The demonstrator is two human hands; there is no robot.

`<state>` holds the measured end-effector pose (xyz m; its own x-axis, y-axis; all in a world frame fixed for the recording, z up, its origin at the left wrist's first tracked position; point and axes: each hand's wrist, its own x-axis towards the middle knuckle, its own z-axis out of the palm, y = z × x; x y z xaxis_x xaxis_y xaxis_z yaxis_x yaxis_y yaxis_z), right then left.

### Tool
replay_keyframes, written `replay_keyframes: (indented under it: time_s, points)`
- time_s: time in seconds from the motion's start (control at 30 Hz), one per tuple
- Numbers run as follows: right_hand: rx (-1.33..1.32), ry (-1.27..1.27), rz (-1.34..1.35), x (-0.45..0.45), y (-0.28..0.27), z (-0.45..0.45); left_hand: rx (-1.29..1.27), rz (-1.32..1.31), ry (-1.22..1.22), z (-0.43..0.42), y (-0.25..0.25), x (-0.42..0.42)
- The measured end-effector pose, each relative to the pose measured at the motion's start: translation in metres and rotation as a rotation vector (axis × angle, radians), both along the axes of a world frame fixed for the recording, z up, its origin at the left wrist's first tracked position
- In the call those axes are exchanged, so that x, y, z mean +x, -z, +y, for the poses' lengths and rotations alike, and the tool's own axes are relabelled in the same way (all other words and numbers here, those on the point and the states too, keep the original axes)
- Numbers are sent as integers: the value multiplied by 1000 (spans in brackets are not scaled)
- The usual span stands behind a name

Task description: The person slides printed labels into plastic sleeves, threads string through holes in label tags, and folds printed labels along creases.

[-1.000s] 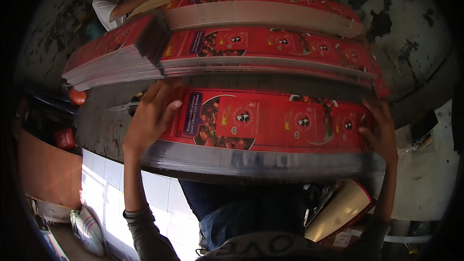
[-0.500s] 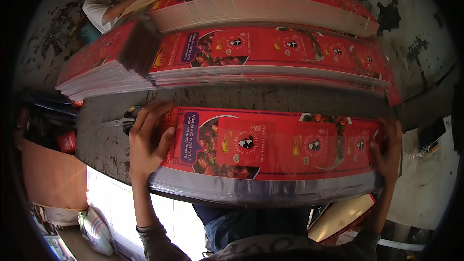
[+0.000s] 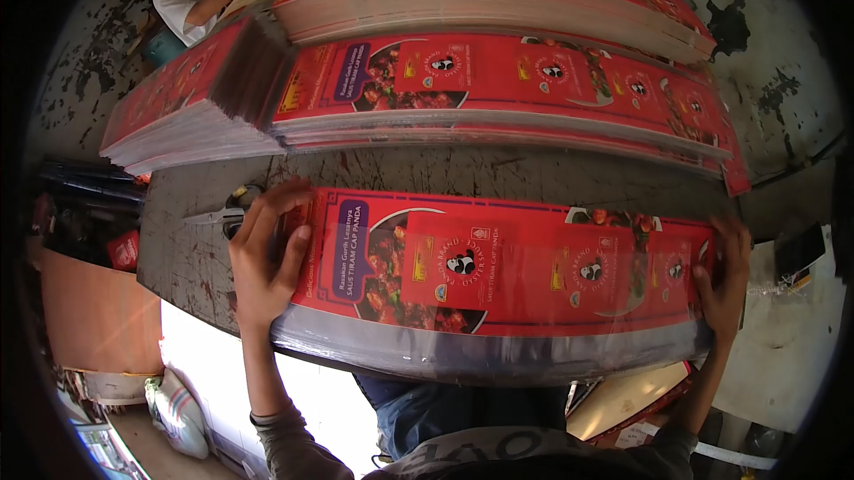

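Note:
Closest to me on the table lies a long red printed sheet [image 3: 525,258] with panda logos, food pictures and a clear plastic strip along its near edge. It seems to top a thin stack; how many sheets lie beneath, I cannot tell. My left hand [image 3: 267,258] is curled round its left end, thumb on the print and fingers at the far corner. Around the opposite end, my right hand [image 3: 725,280] grips with its thumb on top. Scissors [image 3: 213,217] with a black and yellow handle lie just left of my left hand.
Beyond the dark, scratched table surface [image 3: 445,169] stand a middle stack [image 3: 498,75] of similar sheets, a taller left stack [image 3: 173,93] and a back stack [image 3: 382,8]. Another person [image 3: 191,4] is at the upper left. A cardboard box [image 3: 102,315] sits below left.
My right hand and the sheet's right end have shifted slightly right and down in view. My left hand stays at the left end. The view has also shifted a little.

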<state>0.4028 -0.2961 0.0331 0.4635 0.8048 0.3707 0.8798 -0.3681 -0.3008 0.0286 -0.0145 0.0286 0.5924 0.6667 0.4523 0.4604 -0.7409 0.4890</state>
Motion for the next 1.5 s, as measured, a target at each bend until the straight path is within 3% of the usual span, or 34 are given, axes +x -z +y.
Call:
replay_keyframes:
  time_s: [0.57, 1.5]
  points:
    - [33, -24, -148, -2, -4, 5, 20, -20, -55, 0, 3, -3]
    - [74, 12, -140, 0, 1, -2, 41, -64, -59, -2, 2, -5]
